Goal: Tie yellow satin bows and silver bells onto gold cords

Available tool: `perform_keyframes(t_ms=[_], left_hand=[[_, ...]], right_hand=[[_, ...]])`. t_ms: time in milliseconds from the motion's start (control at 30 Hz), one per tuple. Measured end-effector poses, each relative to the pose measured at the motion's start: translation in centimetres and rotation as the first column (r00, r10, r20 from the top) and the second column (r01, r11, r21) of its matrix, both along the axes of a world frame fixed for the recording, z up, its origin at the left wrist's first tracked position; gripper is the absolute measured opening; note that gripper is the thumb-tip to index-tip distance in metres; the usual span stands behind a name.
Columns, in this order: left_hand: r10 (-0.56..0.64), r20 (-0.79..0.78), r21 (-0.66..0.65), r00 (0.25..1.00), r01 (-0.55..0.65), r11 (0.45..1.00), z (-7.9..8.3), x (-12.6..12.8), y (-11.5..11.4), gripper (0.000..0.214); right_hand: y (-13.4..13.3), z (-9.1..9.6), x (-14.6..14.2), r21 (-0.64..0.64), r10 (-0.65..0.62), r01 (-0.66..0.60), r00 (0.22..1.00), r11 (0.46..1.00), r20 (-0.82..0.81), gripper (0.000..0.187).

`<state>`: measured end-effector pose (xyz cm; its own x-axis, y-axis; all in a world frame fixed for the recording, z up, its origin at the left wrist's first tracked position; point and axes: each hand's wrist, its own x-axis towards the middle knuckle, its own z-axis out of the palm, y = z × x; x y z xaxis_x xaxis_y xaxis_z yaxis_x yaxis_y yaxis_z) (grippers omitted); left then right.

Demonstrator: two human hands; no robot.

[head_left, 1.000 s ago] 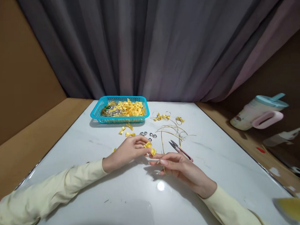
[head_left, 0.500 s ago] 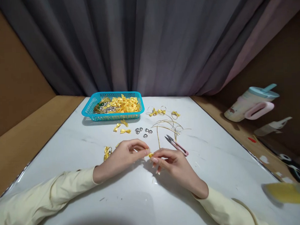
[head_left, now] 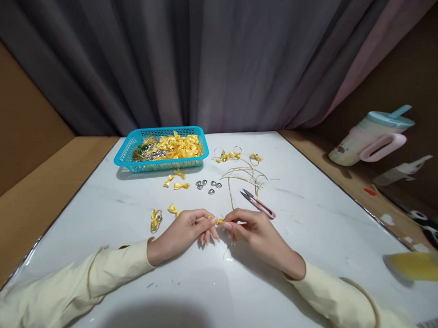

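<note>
Between my two hands is a small yellow ribbon bow (head_left: 219,221), pinched from both sides. My left hand (head_left: 187,228) has its thumb and forefinger closed on the bow's left end. My right hand (head_left: 256,232) pinches the right end the same way. A thin cord end seems to stick out by the bow. Just left of my left hand lie a loose yellow bow (head_left: 173,210) and a yellow bow with a gold cord loop (head_left: 156,220). Pink-handled thread snips (head_left: 259,204) lie beyond my right hand, beside several gold cords (head_left: 246,175).
A blue basket (head_left: 161,165) of yellow bows, cords and silver pieces stands at the back left. In front are loose bows (head_left: 181,186) and several silver beads (head_left: 211,191). Looped bows (head_left: 234,155) lie at the back. A tumbler (head_left: 372,135) and dropper bottle (head_left: 402,170) stand right.
My left hand has shifted slightly right and down, uncovering the loose bow beside it. Both hands keep their pinch on the bow. The camera view has tilted a little.
</note>
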<state>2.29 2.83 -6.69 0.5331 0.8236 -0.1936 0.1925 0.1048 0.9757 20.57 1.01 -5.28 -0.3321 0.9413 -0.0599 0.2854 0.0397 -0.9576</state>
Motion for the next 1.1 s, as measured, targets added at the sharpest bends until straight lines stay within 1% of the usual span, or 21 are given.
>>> perform_keyframes(t_ms=[67,133,267,300,367,500,567,700,933,1100], left_hand=[[0.014,0.024,-0.003,1.0,-0.014,1.0,-0.3,0.1,0.0,0.031],[0.024,0.032,-0.007,0.999,-0.024,1.0,-0.4,0.2,0.0,0.03],[0.029,0.046,-0.036,0.999,-0.028,0.999,-0.3,0.2,0.1,0.03],[0.031,0.052,-0.045,0.998,-0.029,0.999,-0.3,0.1,0.2,0.029],[0.041,0.077,-0.072,0.996,-0.035,0.997,-0.3,0.1,0.3,0.029],[0.074,0.125,-0.124,0.989,-0.059,0.991,-0.3,0.2,0.4,0.028],[0.079,0.124,-0.131,0.989,-0.063,0.989,-0.2,0.2,0.4,0.027],[0.072,0.129,-0.131,0.989,-0.055,0.99,-0.1,0.2,0.4,0.025],[0.058,0.113,-0.112,0.992,-0.046,0.993,-0.2,0.1,0.4,0.025],[0.056,0.127,-0.124,0.99,-0.04,0.991,-0.3,0.1,0.4,0.025]], right_hand=[[0.2,-0.2,0.2,-0.039,-0.002,0.002,1.0,0.999,-0.006,0.021],[0.4,-0.4,0.5,-0.038,-0.024,0.024,1.0,0.999,0.004,0.02],[0.5,-0.3,1.2,0.063,-0.166,0.16,0.98,0.985,0.107,0.02],[0.5,-0.2,1.3,0.073,-0.186,0.178,0.974,0.981,0.127,0.021],[0.4,0.0,1.4,0.048,-0.164,0.159,0.978,0.986,0.13,0.021],[-0.2,0.0,1.0,-0.057,-0.036,0.041,0.995,0.998,0.092,0.019],[-0.4,-0.1,0.6,-0.08,-0.014,0.023,0.994,0.997,0.111,0.02],[-0.7,-0.2,0.3,-0.089,-0.009,0.023,0.988,0.996,0.152,0.023],[-0.8,-0.2,0.4,-0.079,-0.027,0.041,0.985,0.996,0.173,0.024],[-0.8,-0.1,0.3,-0.05,-0.018,0.028,0.981,0.998,0.191,0.026]])
